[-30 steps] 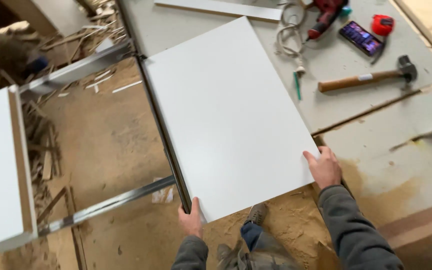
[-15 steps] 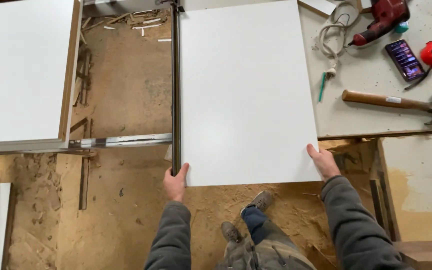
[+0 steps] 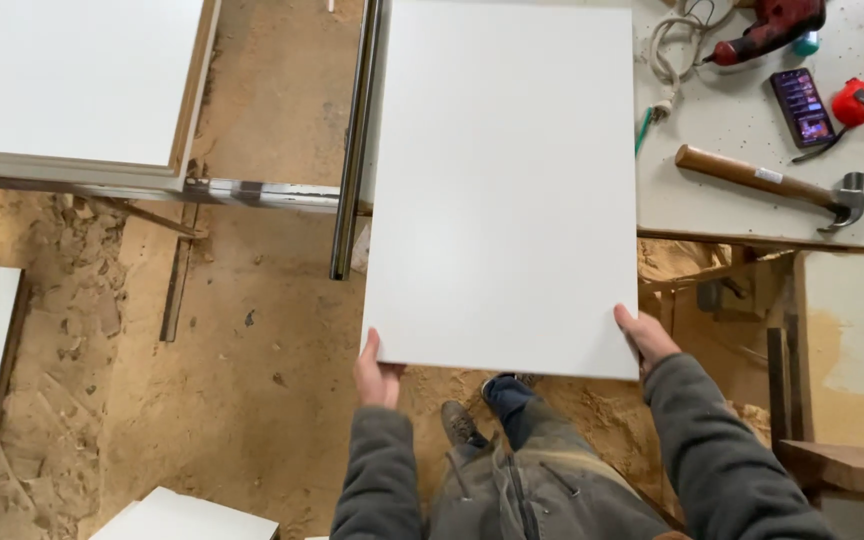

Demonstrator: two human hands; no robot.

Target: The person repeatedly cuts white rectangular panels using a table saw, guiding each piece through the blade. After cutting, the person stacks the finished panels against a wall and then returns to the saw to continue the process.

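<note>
The person holds a big white board [image 3: 507, 180] by its near edge; the left hand [image 3: 377, 372] grips the near left corner and the right hand [image 3: 644, 335] grips the near right corner, with fingers curled under on both sides; a second ago the board sat crooked, and now it lies straight, with its far part over the grey worktop [image 3: 742, 170] and its near part out over the sawdust floor [image 3: 252, 400]; so it looks like the board is being lined up next to the metal rail [image 3: 352, 150] on its left; a hammer [image 3: 772, 185], a phone [image 3: 802, 107], a red tape measure [image 3: 857, 102] and a drill [image 3: 767, 25] lie to the right; another white board [image 3: 82, 80] rests far left.
</note>
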